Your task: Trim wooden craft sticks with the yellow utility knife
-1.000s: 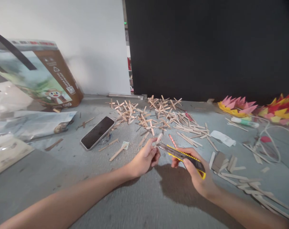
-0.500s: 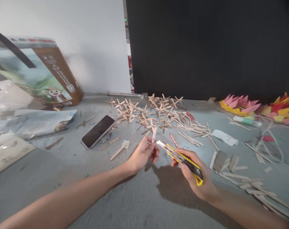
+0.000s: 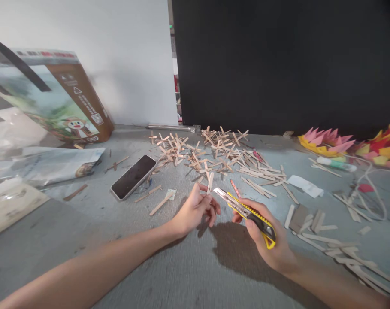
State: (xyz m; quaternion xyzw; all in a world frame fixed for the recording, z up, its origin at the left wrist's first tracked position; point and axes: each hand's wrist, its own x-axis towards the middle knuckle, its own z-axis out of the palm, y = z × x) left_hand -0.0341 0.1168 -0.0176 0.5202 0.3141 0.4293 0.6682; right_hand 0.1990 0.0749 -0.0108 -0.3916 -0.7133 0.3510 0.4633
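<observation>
Between thumb and fingers, my left hand (image 3: 196, 209) pinches a flat wooden craft stick (image 3: 210, 182) that points up and away from me. My right hand (image 3: 268, 234) is wrapped round a yellow and black utility knife (image 3: 251, 215). Its metal blade (image 3: 219, 192) is out and lies just right of the stick, with a small gap between them. A thin red patterned strip (image 3: 235, 188) shows beyond the knife; whether my right fingers touch it, I cannot tell. Past both hands lies a heap of craft sticks crossed and joined together (image 3: 195, 156).
A phone (image 3: 133, 177) lies left of the heap. At the far left stand a printed bag (image 3: 75, 98) and plastic packaging (image 3: 62, 165). Loose sticks (image 3: 349, 253) spread on the right, near a white cable (image 3: 371, 201), a glue stick (image 3: 336, 164) and pink and yellow paper crowns (image 3: 326, 141).
The craft stick in my left hand has tilted slightly and its lower fingers have spread a little. The knife stays in my right hand, slightly farther from the stick. The view has shifted a little.
</observation>
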